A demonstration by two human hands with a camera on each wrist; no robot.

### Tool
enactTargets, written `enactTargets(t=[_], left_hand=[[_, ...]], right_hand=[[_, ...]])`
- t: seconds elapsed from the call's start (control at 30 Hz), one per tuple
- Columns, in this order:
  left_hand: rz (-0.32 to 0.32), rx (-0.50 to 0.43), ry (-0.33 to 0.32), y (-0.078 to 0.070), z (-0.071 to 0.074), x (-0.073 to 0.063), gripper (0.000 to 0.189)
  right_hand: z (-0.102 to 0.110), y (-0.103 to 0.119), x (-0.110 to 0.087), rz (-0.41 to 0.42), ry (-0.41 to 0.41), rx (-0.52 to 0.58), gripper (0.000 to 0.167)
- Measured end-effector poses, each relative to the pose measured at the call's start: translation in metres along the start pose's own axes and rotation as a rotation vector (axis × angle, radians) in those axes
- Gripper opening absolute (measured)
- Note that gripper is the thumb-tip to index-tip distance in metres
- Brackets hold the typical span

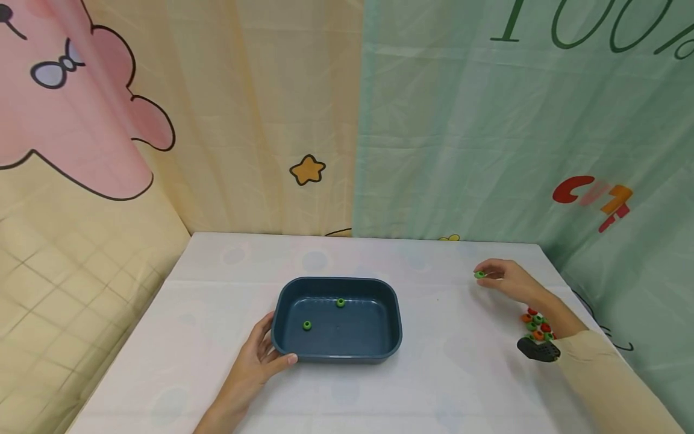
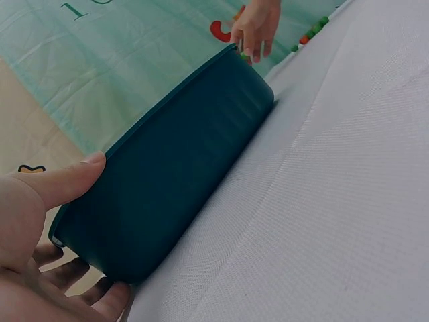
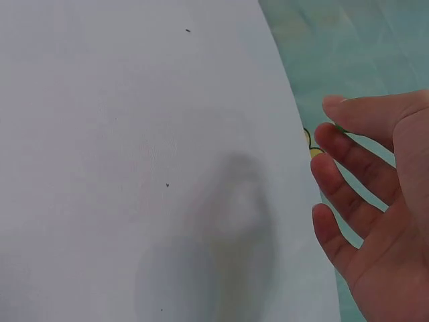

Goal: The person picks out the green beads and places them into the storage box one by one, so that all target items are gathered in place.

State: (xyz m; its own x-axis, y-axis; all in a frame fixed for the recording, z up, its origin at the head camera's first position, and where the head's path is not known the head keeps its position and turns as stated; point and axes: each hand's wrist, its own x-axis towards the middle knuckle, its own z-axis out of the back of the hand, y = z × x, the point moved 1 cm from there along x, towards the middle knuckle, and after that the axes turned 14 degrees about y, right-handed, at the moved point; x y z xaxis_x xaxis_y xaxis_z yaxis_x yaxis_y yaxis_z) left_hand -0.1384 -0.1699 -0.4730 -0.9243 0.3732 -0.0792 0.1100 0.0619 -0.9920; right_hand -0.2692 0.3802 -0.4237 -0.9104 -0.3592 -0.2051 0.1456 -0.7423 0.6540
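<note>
A dark blue rectangular tray stands on the table with two green beads inside: one bead near the left end, another bead near the back wall. My left hand grips the tray's left end, thumb on the front rim and fingers against the side; the left wrist view shows the same hand at the tray's corner. Over the right part of the table, my right hand pinches a green bead between thumb and forefinger. Only a green sliver of it shows in the right wrist view.
A small heap of red, orange and green beads lies near the table's right edge, partly hidden by the right forearm. A black textured piece sits at the right wrist. Printed curtains hang behind the white-covered table.
</note>
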Motion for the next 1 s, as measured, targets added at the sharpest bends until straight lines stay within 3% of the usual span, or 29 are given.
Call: enactTargets(t=[0.53, 1.0], left_hand=[[0.002, -0.003, -0.002, 0.001, 0.001, 0.001, 0.095], [0.012, -0.005, -0.008, -0.001, 0.0, 0.0, 0.095]], right_hand=[[-0.01, 0.036, 0.016, 0.045, 0.136, 0.031, 0.029], [-0.017, 0.071, 0.031, 0.167, 0.257, 0.026, 0.026]])
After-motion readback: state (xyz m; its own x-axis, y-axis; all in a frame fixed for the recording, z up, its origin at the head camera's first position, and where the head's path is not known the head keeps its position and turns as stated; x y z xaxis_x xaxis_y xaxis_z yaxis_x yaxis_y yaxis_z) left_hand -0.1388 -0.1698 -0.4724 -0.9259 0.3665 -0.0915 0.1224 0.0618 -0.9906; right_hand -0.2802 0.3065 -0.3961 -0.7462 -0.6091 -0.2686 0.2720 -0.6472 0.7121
